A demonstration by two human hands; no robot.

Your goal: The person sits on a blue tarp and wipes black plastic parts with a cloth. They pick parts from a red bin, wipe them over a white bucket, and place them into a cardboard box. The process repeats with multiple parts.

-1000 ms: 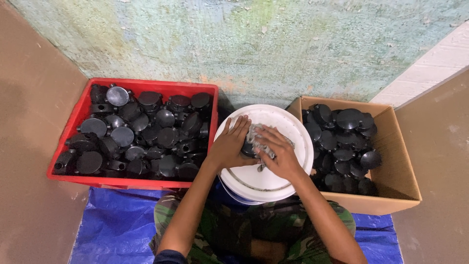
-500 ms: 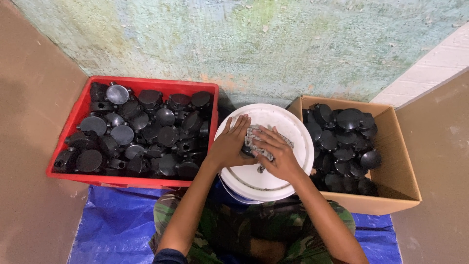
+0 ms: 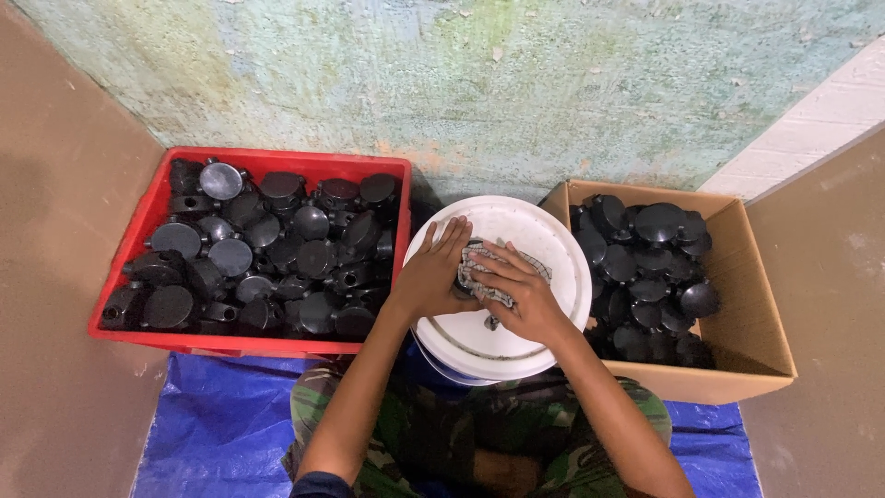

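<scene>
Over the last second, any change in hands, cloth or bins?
Barely. Left hand and right hand stay pressed together on the checked cloth atop the white bucket lid; nothing taken or released. Red crate and cardboard box of black parts unmoved.

Brightness: moderate, even indoor light; nothing blown out.
Source: seems overhead and slightly far; no lamp in view.
Glare: soft sheen on the white lid (image 3: 516, 341); small highlights on the black caps in the red crate (image 3: 138, 235) and the box (image 3: 751, 304).
Shadows: dark gap on the far wall (image 3: 516, 83) between crate and box; soft shade under both hands (image 3: 433, 272) (image 3: 521, 295); near-left floor dimmer.
Focus: sharp through the middle; cloth (image 3: 479, 272) weave readable.
Blur: none from motion.
Distortion: wide-angle; crate and box edges splay outward, walls lean at left and right.
Colour: red crate and blue tarp (image 3: 212, 424) saturated; caps lose detail in the blacks.
</scene>
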